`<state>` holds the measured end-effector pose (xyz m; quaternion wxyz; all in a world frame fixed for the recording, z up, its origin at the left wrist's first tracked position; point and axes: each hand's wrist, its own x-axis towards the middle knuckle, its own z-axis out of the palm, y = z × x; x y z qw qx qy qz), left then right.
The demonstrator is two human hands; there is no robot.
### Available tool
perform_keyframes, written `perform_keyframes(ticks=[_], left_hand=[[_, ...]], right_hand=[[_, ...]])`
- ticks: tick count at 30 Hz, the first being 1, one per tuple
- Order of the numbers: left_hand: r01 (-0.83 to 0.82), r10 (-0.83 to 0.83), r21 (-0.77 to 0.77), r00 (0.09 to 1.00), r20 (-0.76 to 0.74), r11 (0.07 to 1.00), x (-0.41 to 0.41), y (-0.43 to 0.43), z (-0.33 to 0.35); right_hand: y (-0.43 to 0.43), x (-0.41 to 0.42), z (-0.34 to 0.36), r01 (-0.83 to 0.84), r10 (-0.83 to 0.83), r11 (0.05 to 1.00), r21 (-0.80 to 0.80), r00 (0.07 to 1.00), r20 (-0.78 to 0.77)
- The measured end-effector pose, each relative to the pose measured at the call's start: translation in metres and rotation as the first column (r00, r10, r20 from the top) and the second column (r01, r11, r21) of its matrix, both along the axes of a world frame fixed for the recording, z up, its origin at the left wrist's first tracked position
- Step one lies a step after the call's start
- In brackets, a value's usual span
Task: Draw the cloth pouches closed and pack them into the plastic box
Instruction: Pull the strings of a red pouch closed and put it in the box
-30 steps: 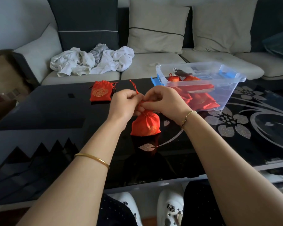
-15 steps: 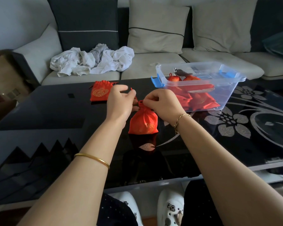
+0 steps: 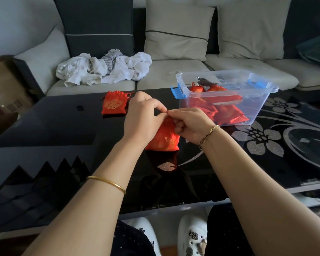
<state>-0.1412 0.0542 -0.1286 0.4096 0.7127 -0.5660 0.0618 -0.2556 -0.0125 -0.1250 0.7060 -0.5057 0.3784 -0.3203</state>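
Both hands meet at neck of red pouch (image 3: 164, 141), mid table (image 3: 63, 126). L hand (image 3: 142, 119) + R hand (image 3: 190, 126) pinch gathered top w/ fingertips, prob cord ends, too small to tell. Pouch base rests on glass, so pull goes sideways w/o lifting it. Plastic box (image 3: 259, 106) sits just to R, easy reach, packed pouches (image 3: 227, 111) inside. Spare pouch (image 3: 114, 105) lies behind L hand, mouth looks loose, prob next.

Red pouch (image 3: 163, 142) stands upright; second pouch (image 3: 114, 106) lies flat; more pouches (image 3: 227, 112), seemingly closed, in clear box (image 3: 258, 100).
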Motion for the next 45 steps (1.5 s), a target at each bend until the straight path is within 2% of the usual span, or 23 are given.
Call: perform_keyframes(ticks=[5, 7, 9, 10, 13, 15, 17, 18, 20, 21, 23, 25, 29, 34, 39, 42, 45], left_hand=[[0.01, -0.011, 0.011, 0.997, 0.073, 1.0, 0.0, -0.002, -0.002], [0.007, -0.006, -0.01, 0.997, 0.082, 1.0, 0.002, -0.002, -0.002], [-0.005, 0.005, -0.008, 0.998, 0.059, 1.0, 0.005, -0.001, -0.002], [-0.014, 0.013, 0.012, 0.999, 0.051, 1.0, 0.005, 0.0, -0.001], [-0.046, 0.04, 0.098, 0.997, 0.062, 0.994, 0.002, 0.001, -0.003], [-0.013, 0.012, 0.157, 1.0, 0.007, 0.987, 0.0, -0.003, -0.006], [0.065, -0.052, 0.164, 0.995, -0.085, 0.984, 0.0, -0.008, -0.006], [0.091, -0.074, 0.145, 0.99, -0.121, 0.985, 0.002, -0.009, -0.005], [0.103, -0.078, 0.116, 0.975, -0.207, 0.988, 0.002, -0.01, -0.001], [0.109, -0.082, 0.096, 0.964, -0.252, 0.989, 0.0, -0.01, 0.001], [0.136, -0.11, 0.058, 0.938, -0.328, 0.989, -0.007, -0.012, 0.006], [0.154, -0.127, 0.035, 0.91, -0.396, 0.987, -0.015, -0.015, 0.008], [0.111, -0.094, 0.001, 0.847, -0.524, 0.994, -0.033, -0.027, 0.018], [0.118, -0.141, -0.077, 0.818, -0.557, 0.99, -0.053, -0.045, 0.04], [0.027, -0.106, -0.146, 0.818, -0.565, 0.989, -0.043, -0.073, 0.051], [0.004, -0.069, -0.117, 0.828, -0.557, 0.993, -0.035, -0.086, 0.052], [-0.008, -0.035, -0.074, 0.829, -0.558, 0.997, -0.021, -0.098, 0.049]], right_hand=[[0.001, -0.003, 0.001, -0.041, 0.04, 0.998, -0.04, 0.999, -0.014], [-0.001, -0.005, 0.001, -0.029, 0.003, 0.982, -0.187, 0.99, -0.139], [-0.007, -0.009, 0.0, -0.026, -0.108, 0.914, -0.405, 0.946, -0.304], [-0.011, -0.011, -0.001, -0.02, -0.145, 0.888, -0.459, 0.936, -0.321], [-0.019, -0.012, -0.009, 0.007, -0.186, 0.882, -0.471, 0.923, -0.336], [-0.018, -0.012, -0.015, 0.003, -0.249, 0.846, -0.533, 0.886, -0.39], [-0.015, -0.013, -0.019, -0.004, -0.284, 0.793, -0.609, 0.882, -0.376], [-0.013, -0.015, -0.019, -0.002, -0.241, 0.817, -0.576, 0.907, -0.346], [-0.007, -0.021, -0.02, -0.092, -0.027, 0.925, -0.37, 0.952, -0.304], [-0.006, -0.024, -0.022, -0.178, 0.073, 0.938, -0.298, 0.941, -0.331], [0.0, -0.029, -0.029, -0.317, 0.147, 0.903, -0.29, 0.863, -0.483], [0.001, -0.031, -0.037, -0.282, 0.039, 0.881, -0.379, 0.843, -0.536], [-0.002, -0.047, -0.039, -0.023, -0.255, 0.833, -0.553, 0.87, -0.421], [0.0, -0.077, -0.002, 0.146, -0.518, 0.653, -0.743, 0.802, -0.298], [-0.048, -0.078, 0.045, 0.224, -0.629, 0.586, -0.779, 0.732, -0.263], [-0.091, -0.062, 0.069, 0.21, -0.626, 0.615, -0.76, 0.716, -0.308], [-0.13, -0.042, 0.081, 0.118, -0.607, 0.666, -0.736, 0.659, -0.444]])
